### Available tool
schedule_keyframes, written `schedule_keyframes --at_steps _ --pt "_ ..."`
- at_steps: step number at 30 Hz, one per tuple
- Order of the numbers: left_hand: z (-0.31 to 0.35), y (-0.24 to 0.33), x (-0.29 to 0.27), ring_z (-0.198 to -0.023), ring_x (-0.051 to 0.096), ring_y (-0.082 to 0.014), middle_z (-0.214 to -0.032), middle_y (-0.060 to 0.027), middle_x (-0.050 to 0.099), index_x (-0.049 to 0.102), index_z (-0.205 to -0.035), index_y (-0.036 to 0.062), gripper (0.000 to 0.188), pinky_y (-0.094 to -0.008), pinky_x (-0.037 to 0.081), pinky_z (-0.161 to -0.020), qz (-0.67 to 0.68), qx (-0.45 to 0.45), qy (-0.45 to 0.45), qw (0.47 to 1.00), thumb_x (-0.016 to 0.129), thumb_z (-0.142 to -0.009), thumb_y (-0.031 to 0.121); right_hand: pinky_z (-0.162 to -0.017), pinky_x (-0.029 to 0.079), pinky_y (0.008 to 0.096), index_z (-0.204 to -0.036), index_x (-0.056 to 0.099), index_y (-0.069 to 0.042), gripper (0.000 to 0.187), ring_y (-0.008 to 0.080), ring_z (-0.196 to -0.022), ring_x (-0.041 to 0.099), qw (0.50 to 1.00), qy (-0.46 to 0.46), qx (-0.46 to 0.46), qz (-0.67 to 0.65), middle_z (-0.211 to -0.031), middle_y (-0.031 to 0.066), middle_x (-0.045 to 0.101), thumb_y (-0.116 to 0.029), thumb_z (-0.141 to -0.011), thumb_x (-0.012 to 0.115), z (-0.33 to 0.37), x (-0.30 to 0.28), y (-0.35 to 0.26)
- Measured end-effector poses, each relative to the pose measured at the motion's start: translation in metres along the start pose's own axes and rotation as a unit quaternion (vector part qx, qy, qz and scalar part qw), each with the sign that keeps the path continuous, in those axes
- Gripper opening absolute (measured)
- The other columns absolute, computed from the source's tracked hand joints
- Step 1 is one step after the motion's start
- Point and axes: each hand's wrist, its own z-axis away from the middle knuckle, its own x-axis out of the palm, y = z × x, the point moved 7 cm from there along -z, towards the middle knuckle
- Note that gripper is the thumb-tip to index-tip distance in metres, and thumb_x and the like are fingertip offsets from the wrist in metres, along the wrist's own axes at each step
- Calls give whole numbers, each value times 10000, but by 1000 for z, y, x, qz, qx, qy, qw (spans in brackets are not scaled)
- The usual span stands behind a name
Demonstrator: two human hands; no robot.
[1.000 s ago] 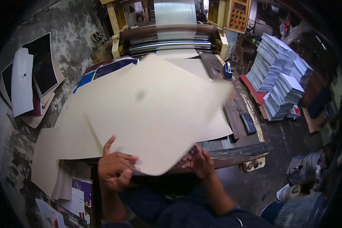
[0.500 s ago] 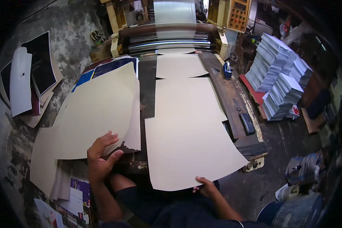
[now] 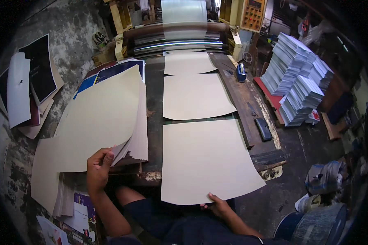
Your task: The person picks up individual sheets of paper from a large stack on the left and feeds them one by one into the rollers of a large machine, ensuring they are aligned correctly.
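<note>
Feeding cream sheets along a worn, dark bench toward a roller machine (image 3: 180, 34).

Right hand (image 3: 217, 204) at the near edge of the closest cream sheet (image 3: 206, 161), fingers pinched on its rim, sheet flat on the bench (image 3: 153, 102) and overhanging toward the lap. Left hand (image 3: 98, 167) on the near corner of a thick stack of cream sheets (image 3: 104, 118), thumb and fingers clamped on a few lifted corners. Two more sheets (image 3: 194, 96) in line beyond, leading to the rollers. Farther right, bundled printed stacks (image 3: 298, 85) on the floor; at left, dark printed boards (image 3: 32, 81) leaning on the wall.
</note>
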Motion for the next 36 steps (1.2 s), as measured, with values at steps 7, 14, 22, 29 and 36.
schedule_keyframes --at_steps 7,14,22,29,36 --pt "-4 2 -10 -691 407 -51 -693 42 472 548 -750 -8 353 -206 337 -636 96 20 194 976 533 -997 244 -718 503 365 -1205 467 20 446 230 -821 623 998 -1 -41 -50 -985 173 624 -374 -996 440 -48 -5 -23" --pt "24 48 23 -786 674 -177 -801 -76 706 662 -758 34 249 -365 426 -944 -75 189 191 960 602 -924 209 -824 495 427 -1217 492 -24 554 224 -799 586 992 47 -118 -27 -1024 172 627 -512 -965 421 -70 2 -26" --pt "59 100 79 -793 717 -163 -690 49 698 685 -714 176 161 -506 371 -1005 -15 365 -205 908 713 -837 276 -872 514 477 -1395 367 -67 730 302 -1064 594 933 -277 -153 -169 -1291 165 535 -580 -891 495 15 71 -102" --pt "63 92 70 -1053 661 -241 -906 -2 726 703 -862 151 216 -500 370 -1025 -124 403 -94 902 776 -761 327 -647 477 317 -1081 557 37 367 210 -795 619 994 8 -96 -47 -923 140 625 -236 -845 625 2 16 -86" --pt "12 49 5 -1069 641 -289 -1047 -108 696 675 -1026 33 439 -362 469 -946 -160 214 43 963 858 -670 212 -546 426 294 -1018 580 17 332 199 -624 600 997 65 -25 33 -787 113 632 -277 -869 622 -11 -38 -10"
